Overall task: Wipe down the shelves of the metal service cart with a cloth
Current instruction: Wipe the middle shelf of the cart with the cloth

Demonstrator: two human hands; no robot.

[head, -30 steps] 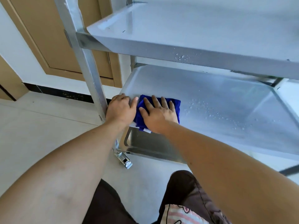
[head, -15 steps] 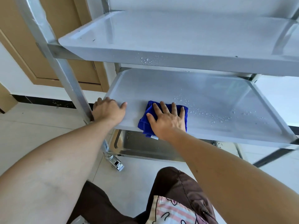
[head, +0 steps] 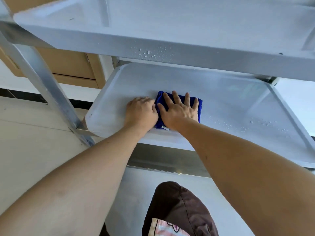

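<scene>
The metal service cart has a top shelf (head: 170, 23), a middle shelf (head: 230, 103) and a lower shelf (head: 162, 159). A folded blue cloth (head: 199, 108) lies on the middle shelf, left of its centre. My right hand (head: 179, 113) lies flat on the cloth with fingers spread, pressing it down. My left hand (head: 141, 113) rests on the shelf right beside it, fingers bent, fingertips against the cloth's left edge. Water droplets (head: 255, 125) sit on the middle shelf to the right of the cloth.
More droplets (head: 150, 53) cling to the top shelf's front rim, which overhangs my hands. The cart's front left post (head: 51, 92) slants down at the left. A wooden door (head: 68, 65) and tiled floor lie behind. My knee (head: 179, 210) is below.
My right hand has slid the cloth rightward and deeper onto the middle shelf. My left hand left the shelf's front left corner and now sits against the cloth.
</scene>
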